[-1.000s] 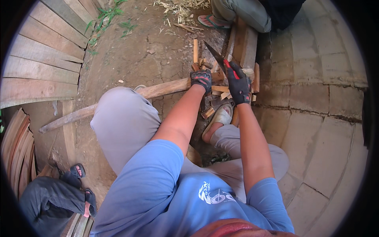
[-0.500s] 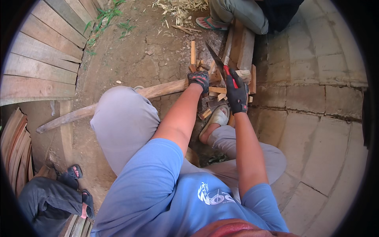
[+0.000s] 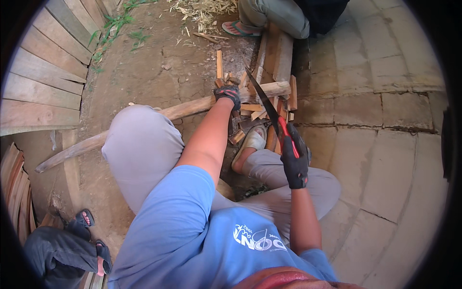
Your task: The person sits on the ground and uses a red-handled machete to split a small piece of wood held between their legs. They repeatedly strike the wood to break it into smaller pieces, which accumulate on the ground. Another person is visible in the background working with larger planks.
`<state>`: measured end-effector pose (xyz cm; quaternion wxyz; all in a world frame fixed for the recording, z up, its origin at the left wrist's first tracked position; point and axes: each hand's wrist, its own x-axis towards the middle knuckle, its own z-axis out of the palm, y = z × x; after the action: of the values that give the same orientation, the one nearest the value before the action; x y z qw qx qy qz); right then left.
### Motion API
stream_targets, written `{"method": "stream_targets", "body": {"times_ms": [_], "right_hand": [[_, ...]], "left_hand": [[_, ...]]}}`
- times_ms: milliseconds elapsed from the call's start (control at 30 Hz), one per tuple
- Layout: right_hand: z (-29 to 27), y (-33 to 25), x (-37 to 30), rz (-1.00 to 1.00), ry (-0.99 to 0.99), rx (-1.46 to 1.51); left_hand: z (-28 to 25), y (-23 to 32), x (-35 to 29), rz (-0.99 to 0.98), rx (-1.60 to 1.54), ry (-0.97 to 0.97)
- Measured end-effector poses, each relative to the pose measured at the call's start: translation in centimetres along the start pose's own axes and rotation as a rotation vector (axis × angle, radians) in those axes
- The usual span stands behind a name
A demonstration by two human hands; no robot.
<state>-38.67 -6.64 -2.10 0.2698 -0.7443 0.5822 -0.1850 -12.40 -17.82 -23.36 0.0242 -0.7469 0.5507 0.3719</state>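
Observation:
A long, slightly bent wooden pole [image 3: 185, 110] slants across in front of me, passing by my left knee. My gloved left hand [image 3: 228, 95] is wrapped round it, short of its right end. In my right hand [image 3: 295, 161], also gloved, is the red handle of a pruning saw [image 3: 264, 98]. Its dark, slightly curved blade points up and left, crossing over the pole just right of my left hand. Whether the teeth touch the wood I cannot tell. Small cut wood pieces [image 3: 251, 108] lie under and around the pole's end, beside my sandalled foot [image 3: 255, 139].
Another person's sandalled foot [image 3: 237, 29] is beside a long timber beam [image 3: 284, 55] ahead. A second person's legs [image 3: 60, 245] are at the lower left. A plank wall [image 3: 43, 77] stands left, a block surface [image 3: 361, 154] right. Wood shavings [image 3: 202, 12] litter the ground ahead.
My right hand has drawn the saw back toward me, down from beside the pole to near my right knee. My left hand keeps its hold on the pole. The whole view has shifted slightly.

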Motion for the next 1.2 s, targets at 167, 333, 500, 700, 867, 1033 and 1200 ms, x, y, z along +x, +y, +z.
{"method": "stream_targets", "body": {"times_ms": [167, 333, 500, 700, 867, 1033, 1200], "right_hand": [[-3.5, -2.5, -5.5, 0.221, 0.020, 0.110], [-4.5, -3.1, -6.2, 0.106, -0.093, 0.027], [-3.0, -3.8, -4.2, 0.199, -0.166, 0.160], [0.6, -3.9, 2.5, 0.264, -0.186, 0.151], [6.9, 2.5, 9.8, -0.158, -0.046, 0.100], [11.1, 1.3, 14.7, -0.082, -0.058, 0.204], [9.5, 2.1, 13.7, -0.028, -0.056, 0.189]], "left_hand": [[0.0, 0.5, -0.5, 0.015, 0.023, 0.019], [0.9, 0.0, 0.5, 0.032, 0.025, 0.053], [0.5, 0.3, 0.0, 0.054, 0.021, 0.017], [0.0, -0.5, 0.1, 0.041, 0.006, -0.015], [-0.4, 0.3, 0.2, 0.082, 0.028, -0.087], [1.2, -0.7, 1.5, 0.089, 0.001, -0.005], [0.3, 0.4, 0.3, 0.086, 0.011, -0.048]]}}
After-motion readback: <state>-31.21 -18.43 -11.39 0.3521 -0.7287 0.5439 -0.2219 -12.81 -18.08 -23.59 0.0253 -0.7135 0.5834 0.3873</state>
